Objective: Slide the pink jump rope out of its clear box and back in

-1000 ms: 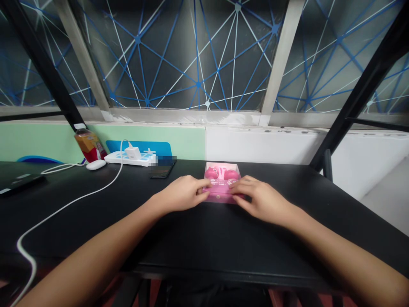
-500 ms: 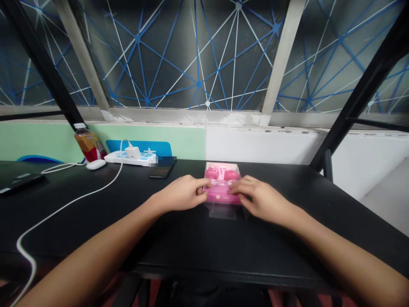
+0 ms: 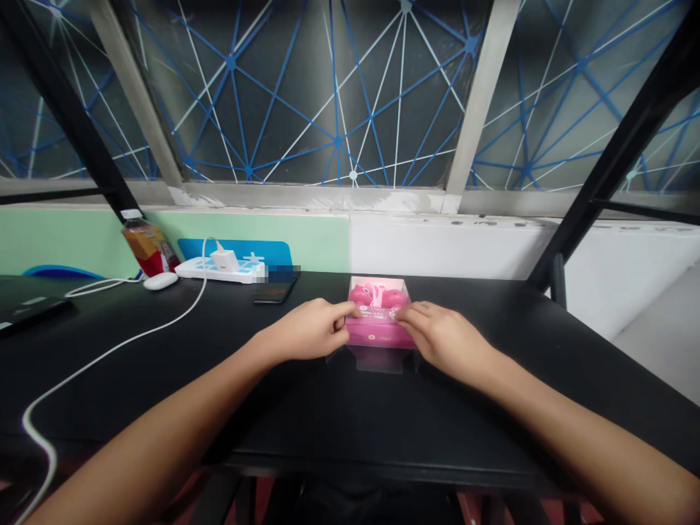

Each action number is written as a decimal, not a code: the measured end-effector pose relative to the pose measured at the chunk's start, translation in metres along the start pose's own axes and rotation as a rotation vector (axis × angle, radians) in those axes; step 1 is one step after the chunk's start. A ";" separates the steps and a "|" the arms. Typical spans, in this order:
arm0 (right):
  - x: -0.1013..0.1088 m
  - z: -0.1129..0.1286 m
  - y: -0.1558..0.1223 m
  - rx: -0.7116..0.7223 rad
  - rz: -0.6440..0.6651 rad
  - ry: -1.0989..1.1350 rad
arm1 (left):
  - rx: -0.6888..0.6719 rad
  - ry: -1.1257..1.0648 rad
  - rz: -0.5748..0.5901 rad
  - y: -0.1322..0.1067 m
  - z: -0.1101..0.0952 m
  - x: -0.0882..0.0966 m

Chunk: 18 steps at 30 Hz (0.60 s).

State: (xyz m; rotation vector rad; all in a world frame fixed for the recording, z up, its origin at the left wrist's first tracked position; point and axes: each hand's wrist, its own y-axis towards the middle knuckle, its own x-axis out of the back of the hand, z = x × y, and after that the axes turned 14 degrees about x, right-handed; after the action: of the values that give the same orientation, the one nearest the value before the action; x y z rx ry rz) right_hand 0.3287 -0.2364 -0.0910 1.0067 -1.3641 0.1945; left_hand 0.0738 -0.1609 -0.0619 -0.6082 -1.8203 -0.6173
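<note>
A small pink box (image 3: 377, 335) with printing on its front part lies on the black table, between my two hands. Two rounded, deep-pink pieces with a pale pink cord (image 3: 377, 294) show at its far end. A clear plastic flap (image 3: 379, 360) sticks out from the near edge. My left hand (image 3: 314, 329) is at the box's left edge, its index finger on top and its thumb low at the side. The closed fingers of my right hand (image 3: 445, 339) rest over the right edge; its thumb is mostly hidden.
Left of the box lies a dark phone (image 3: 274, 286), near a white power strip (image 3: 216, 271) with a charger plugged in. A bottle (image 3: 147, 244), a white mouse (image 3: 160, 281) and a dark flat device (image 3: 33, 312) are farther left. A white cable (image 3: 117, 341) runs towards me.
My left thumb has drawn back slightly from the box's front. The right fingers have straightened and moved closer together along the right edge. The box has stayed in place.
</note>
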 end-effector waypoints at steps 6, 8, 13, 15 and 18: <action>0.007 0.000 -0.001 -0.030 0.022 0.075 | 0.004 0.016 0.020 -0.002 -0.005 0.001; 0.011 -0.001 -0.001 -0.049 0.020 0.140 | 0.002 0.016 0.023 -0.003 -0.006 0.003; 0.016 -0.001 -0.003 -0.031 0.090 0.230 | 0.025 0.020 0.019 -0.003 -0.004 0.003; 0.015 0.001 -0.005 -0.006 0.129 0.219 | 0.028 0.011 0.024 -0.001 -0.002 0.001; 0.014 0.006 -0.004 0.023 0.151 0.140 | 0.031 -0.001 0.020 0.002 0.000 -0.002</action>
State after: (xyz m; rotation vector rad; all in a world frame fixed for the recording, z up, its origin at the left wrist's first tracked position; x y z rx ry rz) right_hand 0.3304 -0.2489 -0.0813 0.8927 -1.3122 0.3882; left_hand 0.0758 -0.1600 -0.0635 -0.6051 -1.8194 -0.5752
